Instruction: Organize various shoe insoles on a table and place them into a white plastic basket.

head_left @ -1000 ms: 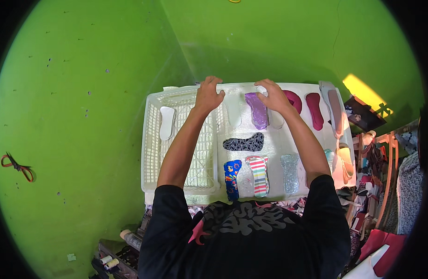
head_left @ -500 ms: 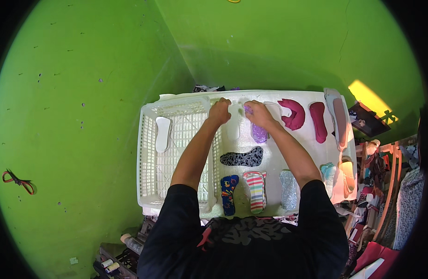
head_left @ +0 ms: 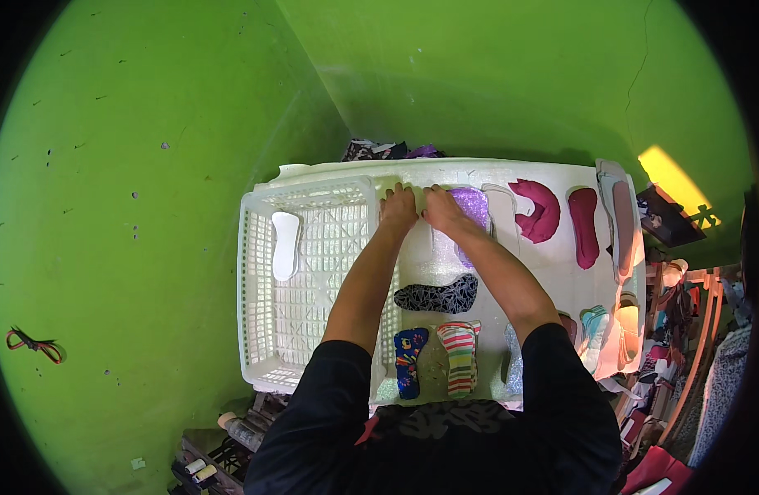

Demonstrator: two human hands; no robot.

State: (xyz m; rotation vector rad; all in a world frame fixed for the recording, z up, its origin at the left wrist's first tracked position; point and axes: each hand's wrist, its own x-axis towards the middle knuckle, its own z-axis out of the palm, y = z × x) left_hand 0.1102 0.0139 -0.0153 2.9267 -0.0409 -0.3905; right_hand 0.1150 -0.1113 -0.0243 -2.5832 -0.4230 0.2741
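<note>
"Where does the purple sole-shaped piece (head_left: 473, 205) lie?"

"On the white tabletop (head_left: 553, 264), just beside the right hand (head_left: 442, 208). Both that and the left hand (head_left: 398, 206) curl narrowly; whether they pinch anything, one cannot tell. A light touch should keep the piece flat."

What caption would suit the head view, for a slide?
Left hand near the basket, right hand near the purple piece, at a white table.

From the head, 1 wide fisheye (left of 2) looks down over the hands (head_left: 398, 208) and white table (head_left: 579, 285).
</note>
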